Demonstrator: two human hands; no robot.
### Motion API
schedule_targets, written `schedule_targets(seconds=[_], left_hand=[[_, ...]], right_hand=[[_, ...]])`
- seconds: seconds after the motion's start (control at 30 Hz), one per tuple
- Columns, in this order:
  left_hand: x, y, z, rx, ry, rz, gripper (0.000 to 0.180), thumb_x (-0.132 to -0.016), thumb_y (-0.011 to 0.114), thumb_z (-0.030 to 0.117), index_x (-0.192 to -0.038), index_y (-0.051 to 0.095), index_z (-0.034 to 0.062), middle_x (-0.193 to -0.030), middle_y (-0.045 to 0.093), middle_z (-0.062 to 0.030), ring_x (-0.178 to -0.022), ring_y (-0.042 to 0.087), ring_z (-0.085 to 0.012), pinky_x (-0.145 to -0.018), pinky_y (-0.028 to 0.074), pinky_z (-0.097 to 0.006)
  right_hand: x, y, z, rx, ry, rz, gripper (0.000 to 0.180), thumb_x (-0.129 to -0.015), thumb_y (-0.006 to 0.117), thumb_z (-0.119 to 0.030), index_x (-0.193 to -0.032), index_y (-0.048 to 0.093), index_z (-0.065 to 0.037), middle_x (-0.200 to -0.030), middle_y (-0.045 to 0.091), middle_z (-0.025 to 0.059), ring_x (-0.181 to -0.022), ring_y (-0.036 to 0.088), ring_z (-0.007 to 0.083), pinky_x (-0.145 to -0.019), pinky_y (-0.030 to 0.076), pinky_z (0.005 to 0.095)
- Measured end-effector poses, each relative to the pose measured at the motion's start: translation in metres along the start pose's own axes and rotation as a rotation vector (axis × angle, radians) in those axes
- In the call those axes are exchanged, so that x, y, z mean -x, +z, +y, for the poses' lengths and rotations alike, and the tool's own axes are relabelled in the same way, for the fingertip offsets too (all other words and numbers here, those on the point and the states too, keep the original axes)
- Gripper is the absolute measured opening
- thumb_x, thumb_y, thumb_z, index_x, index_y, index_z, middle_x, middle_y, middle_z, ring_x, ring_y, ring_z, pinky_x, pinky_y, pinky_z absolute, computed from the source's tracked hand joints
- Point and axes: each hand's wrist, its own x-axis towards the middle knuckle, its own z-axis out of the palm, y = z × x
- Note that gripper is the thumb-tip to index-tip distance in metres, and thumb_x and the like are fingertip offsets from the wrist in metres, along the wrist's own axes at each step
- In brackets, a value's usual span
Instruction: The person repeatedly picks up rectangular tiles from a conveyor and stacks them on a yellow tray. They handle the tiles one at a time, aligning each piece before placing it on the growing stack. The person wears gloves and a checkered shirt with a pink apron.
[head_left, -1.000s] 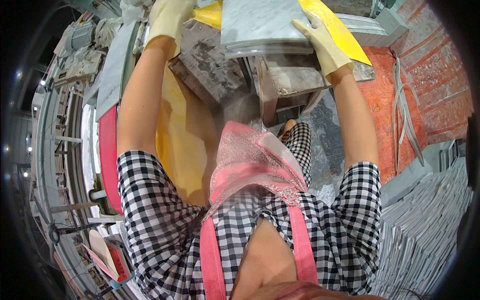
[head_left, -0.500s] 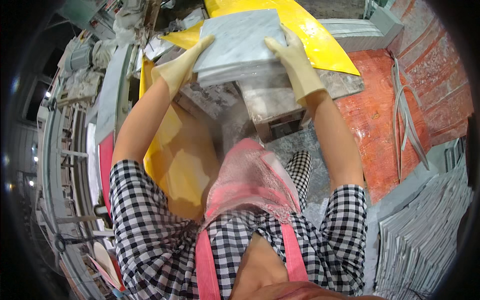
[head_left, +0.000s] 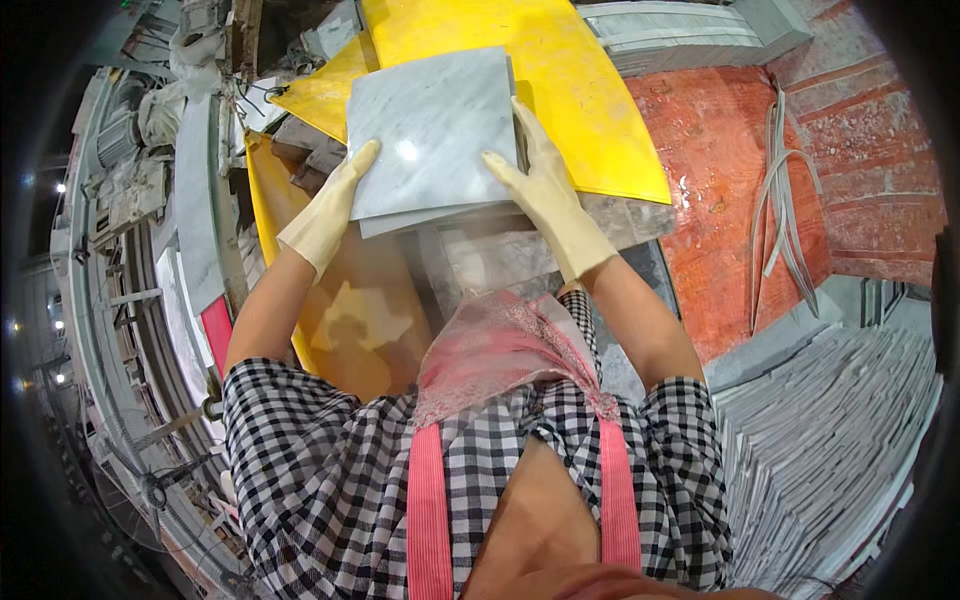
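A small stack of square grey-veined marble tiles (head_left: pixel 430 130) is held between my two hands, with its smooth top face toward me. Cream rubber gloves cover both hands. My left hand (head_left: pixel 335 205) grips the left edge, its thumb on the top tile. On the right edge is my right hand (head_left: pixel 540 185), thumb on top and fingers along the side. A lower tile juts out askew at the near edge. Beneath the near side lies a dusty, pale block-like surface (head_left: pixel 620 222). The fingers under the stack are hidden.
A bright yellow sheet (head_left: pixel 600 120) spreads behind the tiles. To the right are a wet orange-red surface (head_left: pixel 710 200), loose pale straps (head_left: pixel 780 200) and rows of thin slabs (head_left: pixel 820 440). More stacked tiles (head_left: pixel 670 40) stand at the back. A long grey slab (head_left: pixel 200 220) and machinery line the left.
The view has shifted, so hands and surroundings sit lower and farther left. The stack has tilted: more of its top face shows, less of its near edges. Both hands keep their grip.
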Motion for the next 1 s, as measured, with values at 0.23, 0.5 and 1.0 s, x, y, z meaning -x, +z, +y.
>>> schedule_targets(seconds=[0.23,0.5,1.0], left_hand=[[0.000,-0.020,-0.016,0.131,0.033,0.030,0.065,-0.102,0.060,0.041,-0.152,0.045,0.0020,-0.146,0.057,-0.0130,-0.129,0.059,-0.0244,-0.111,0.044,-0.036],[-0.010,-0.020,-0.039,0.154,0.100,-0.060,0.066,-0.103,0.061,0.038,-0.152,0.043,-0.0002,-0.144,0.058,-0.0111,-0.128,0.059,-0.0231,-0.110,0.044,-0.036],[-0.020,-0.005,-0.044,0.206,0.060,-0.048,0.068,-0.103,0.060,0.037,-0.153,0.039,-0.0043,-0.147,0.053,-0.0144,-0.131,0.055,-0.0240,-0.110,0.044,-0.036]], right_hand=[[-0.029,0.021,-0.002,0.089,0.229,-0.039,0.095,-0.086,0.075,-0.038,-0.158,0.028,0.003,-0.154,0.045,0.0277,-0.143,0.043,0.0408,-0.118,0.036,0.0428],[-0.027,-0.003,-0.006,-0.117,0.406,-0.173,0.089,-0.088,0.074,-0.043,-0.155,0.036,0.000,-0.152,0.048,0.0214,-0.140,0.048,0.0315,-0.114,0.041,0.0407],[-0.030,-0.037,-0.063,-0.224,0.457,-0.177,0.085,-0.090,0.073,-0.044,-0.147,0.038,0.008,-0.139,0.055,0.0219,-0.125,0.058,0.0271,-0.107,0.047,0.0373]])
